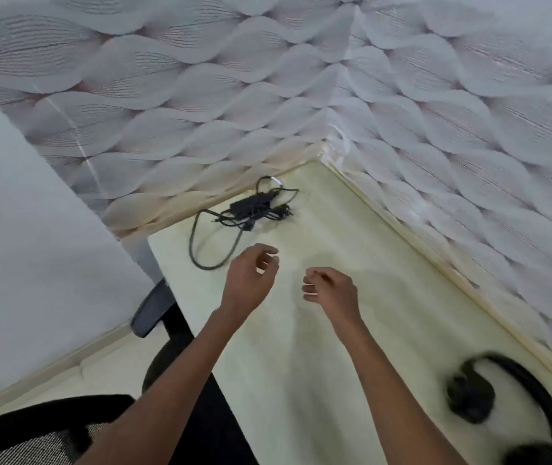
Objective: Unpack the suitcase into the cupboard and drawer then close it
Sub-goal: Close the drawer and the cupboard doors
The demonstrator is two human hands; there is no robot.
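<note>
A black power adapter with its tangled cable (254,207) lies on the pale desk (328,330) near the far corner. My left hand (251,283) hovers just in front of the cable loop, fingers loosely curled, holding nothing. My right hand (331,290) floats beside it over the desk, fingers loosely curled and empty too. Black headphones (516,407) lie on the desk at the near right, blurred. No suitcase, cupboard or drawer is in view.
Patterned wallpaper walls meet at the corner (335,142) behind the desk. A black office chair (154,313) stands left of the desk, its armrest near the desk edge. A white panel (16,229) rises on the left.
</note>
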